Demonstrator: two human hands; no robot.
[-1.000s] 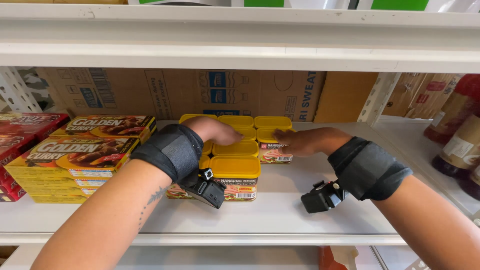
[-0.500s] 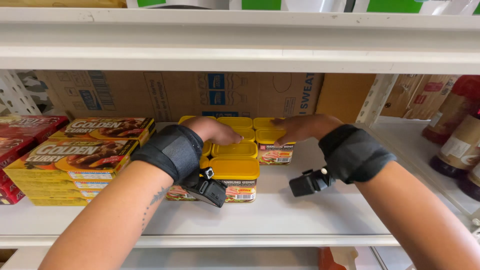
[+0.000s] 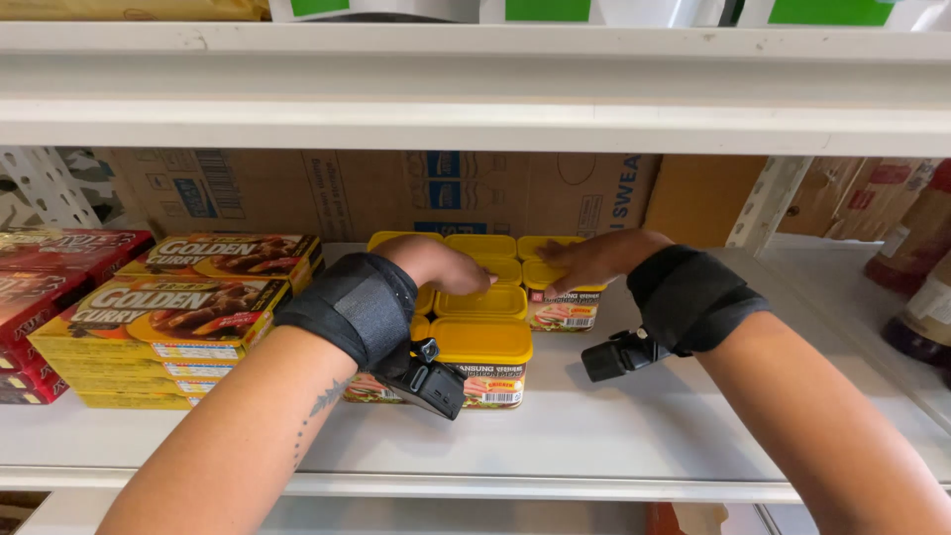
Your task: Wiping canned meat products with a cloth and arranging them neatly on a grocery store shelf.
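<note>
Head view: my left hand (image 3: 436, 264) and right hand (image 3: 594, 258) lie flat and loose on the yellow-lidded cans (image 3: 482, 340), steadying their rows on the shelf (image 3: 634, 426), gripping nothing.

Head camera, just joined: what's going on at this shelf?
A person reaches both hands into a white shelf among yellow-lidded tins. The left hand rests on the tins at the middle of the group, and the right hand lies flat on a tin in the right-hand row. Neither hand has lifted a tin. Yellow curry boxes are stacked to the left, with cardboard cartons behind.
</note>
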